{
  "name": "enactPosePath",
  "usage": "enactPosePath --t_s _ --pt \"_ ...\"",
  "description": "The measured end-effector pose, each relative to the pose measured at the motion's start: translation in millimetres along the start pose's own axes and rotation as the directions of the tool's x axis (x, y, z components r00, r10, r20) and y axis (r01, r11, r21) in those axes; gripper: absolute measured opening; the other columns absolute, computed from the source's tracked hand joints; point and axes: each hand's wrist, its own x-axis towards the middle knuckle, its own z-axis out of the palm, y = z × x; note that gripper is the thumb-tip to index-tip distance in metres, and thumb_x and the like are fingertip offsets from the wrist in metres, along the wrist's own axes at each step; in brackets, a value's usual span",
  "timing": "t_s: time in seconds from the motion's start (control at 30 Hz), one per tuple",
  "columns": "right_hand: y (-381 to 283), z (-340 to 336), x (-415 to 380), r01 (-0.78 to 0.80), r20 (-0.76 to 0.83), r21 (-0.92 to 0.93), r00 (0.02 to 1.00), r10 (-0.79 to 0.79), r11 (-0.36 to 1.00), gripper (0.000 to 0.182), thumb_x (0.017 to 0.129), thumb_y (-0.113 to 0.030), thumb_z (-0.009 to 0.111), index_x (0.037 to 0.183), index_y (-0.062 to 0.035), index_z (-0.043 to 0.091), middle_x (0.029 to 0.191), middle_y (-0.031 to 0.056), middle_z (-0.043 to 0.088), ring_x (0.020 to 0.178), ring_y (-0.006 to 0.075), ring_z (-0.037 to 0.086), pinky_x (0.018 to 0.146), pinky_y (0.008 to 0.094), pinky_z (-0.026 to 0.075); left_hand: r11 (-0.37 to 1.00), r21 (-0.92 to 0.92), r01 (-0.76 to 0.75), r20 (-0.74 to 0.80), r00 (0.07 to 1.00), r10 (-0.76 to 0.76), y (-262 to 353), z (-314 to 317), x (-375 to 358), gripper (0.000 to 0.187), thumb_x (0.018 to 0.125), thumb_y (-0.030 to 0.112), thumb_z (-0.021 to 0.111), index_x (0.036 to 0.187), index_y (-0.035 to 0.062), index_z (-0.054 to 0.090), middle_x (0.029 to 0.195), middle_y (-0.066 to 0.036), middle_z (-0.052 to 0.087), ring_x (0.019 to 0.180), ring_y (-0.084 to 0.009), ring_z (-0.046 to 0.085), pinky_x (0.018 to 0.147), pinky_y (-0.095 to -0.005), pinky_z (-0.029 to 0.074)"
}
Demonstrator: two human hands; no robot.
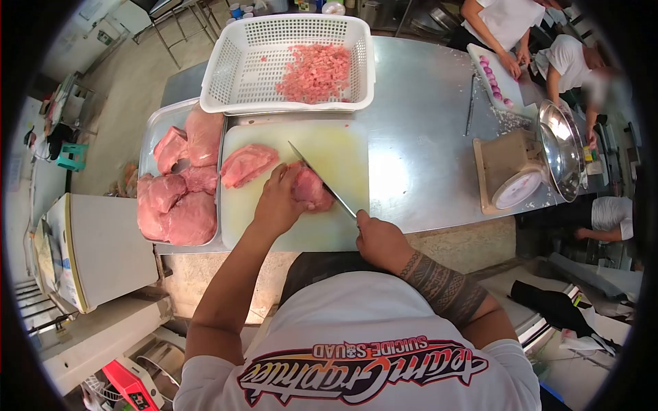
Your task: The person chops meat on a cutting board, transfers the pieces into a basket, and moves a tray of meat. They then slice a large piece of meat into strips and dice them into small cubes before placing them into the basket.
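My right hand (384,240) is wrapped round the handle of a knife (321,179), its blade slanting up and left across a piece of raw meat (312,190). With its fingers bent, my left hand (279,198) presses on the left side of that piece. Both rest on a pale cutting board (274,222). Another slab of meat (248,164) lies on the board further left. Beside the board, a metal tray (145,147) holds several large pieces of meat (188,216).
Beyond the board stands a white perforated basket (236,75) with diced meat (315,72). A scale (507,168) with a metal bowl (562,151) is at the right. Co-workers stand at the upper right, one with hands over a board (514,92) of purple onions (492,81).
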Motion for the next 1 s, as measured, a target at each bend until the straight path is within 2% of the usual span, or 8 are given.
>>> enactPosePath --t_s 0.03,0.13,0.23,0.33,0.53,0.63,0.83,1.0 --pt "-1.1 -0.9 -0.2 -0.005 -0.010 -0.008 1.000 0.005 1.000 0.026 0.090 -0.008 0.061 0.112 0.0002 0.051 0.087 0.0254 0.070 0.082 0.0459 0.072 0.075 0.0575 0.057 0.997 0.080 -0.011 -0.019 1.000 0.012 2.9 0.0 -0.8 0.090 0.072 0.019 0.094 0.152 0.0087 0.053 0.156 -0.023 0.048 0.137 -0.0455 0.055 0.113 -0.0509 0.051" --pt "0.2 -3.0 -0.6 -0.037 -0.037 -0.026 0.999 0.036 0.999 0.024 0.090 -0.008 0.061 0.111 0.0003 0.051 0.086 0.0252 0.070 0.081 0.0461 0.072 0.075 0.0577 0.057 1.000 -0.009 0.002 -0.019 1.000 -0.002 -0.6 5.5 3.6 0.081 0.076 0.015 0.090 0.149 0.0087 0.056 0.151 -0.022 0.052 0.137 -0.0416 0.056 0.111 -0.0476 0.052" --pt "3.2 0.6 1.7 -0.078 -0.027 -0.024 0.997 0.078 0.997 0.023 0.091 -0.008 0.060 0.110 0.0005 0.051 0.087 0.0257 0.071 0.083 0.0466 0.072 0.076 0.0578 0.058 0.990 0.040 -0.138 -0.091 0.986 0.141 -14.3 10.8 5.6 0.076 0.075 0.011 0.088 0.146 0.0081 0.059 0.146 -0.022 0.055 0.136 -0.0424 0.057 0.111 -0.0482 0.051" --pt "0.1 -3.4 2.7 -0.091 -0.007 -0.015 0.996 0.091 0.996 0.021 0.092 -0.008 0.059 0.109 0.0008 0.052 0.088 0.0268 0.072 0.086 0.0468 0.073 0.077 0.0575 0.058 0.993 0.002 -0.120 -0.045 0.992 0.120 -9.2 -0.2 4.7 0.072 0.077 0.008 0.085 0.144 0.0086 0.059 0.141 -0.022 0.058 0.131 -0.0423 0.059 0.109 -0.0492 0.052" --pt "-10.4 -13.3 3.4 -0.114 -0.020 -0.028 0.993 0.113 0.993 0.018 0.092 -0.008 0.060 0.105 0.0014 0.053 0.088 0.0280 0.072 0.086 0.0474 0.073 0.078 0.0573 0.058 0.994 0.104 -0.016 0.000 1.000 0.016 8.1 -7.3 11.5 0.067 0.080 0.010 0.083 0.143 0.0103 0.059 0.136 -0.021 0.058 0.123 -0.0442 0.062 0.102 -0.0508 0.055" --pt "-27.5 -37.7 -11.1 -0.128 -0.013 -0.011 0.992 0.128 0.992 0.017 0.092 -0.007 0.061 0.104 0.0021 0.053 0.087 0.0280 0.071 0.084 0.0476 0.072 0.076 0.0568 0.058 0.993 0.113 0.044 0.112 0.992 -0.056 20.7 -19.3 17.1 0.067 0.081 0.009 0.082 0.144 0.0104 0.058 0.136 -0.021 0.057 0.121 -0.0453 0.063 0.100 -0.0506 0.056" --pt "-47.5 -69.4 -45.4 -0.109 0.066 -0.017 0.992 0.110 0.994 0.017 0.093 -0.005 0.061 0.103 0.0038 0.052 0.082 0.0264 0.069 0.080 0.0479 0.071 0.073 0.0570 0.057 0.990 0.131 0.045 0.146 0.987 -0.064 20.2 -19.7 20.6 0.066 0.082 0.009 0.084 0.142 0.0058 0.057 0.135 -0.021 0.055 0.121 -0.0451 0.063 0.098 -0.0510 0.057" --pt "-56.6 -63.9 -34.9 -0.103 0.094 -0.044 0.990 0.107 0.994 0.020 0.094 -0.006 0.061 0.107 0.0037 0.051 0.082 0.0252 0.068 0.077 0.0475 0.070 0.071 0.0567 0.057 0.989 0.138 0.060 0.137 0.987 -0.079 19.0 -13.7 20.4 0.063 0.084 0.011 0.085 0.140 0.0025 0.057 0.136 -0.021 0.054 0.121 -0.0448 0.061 0.099 -0.0512 0.056"
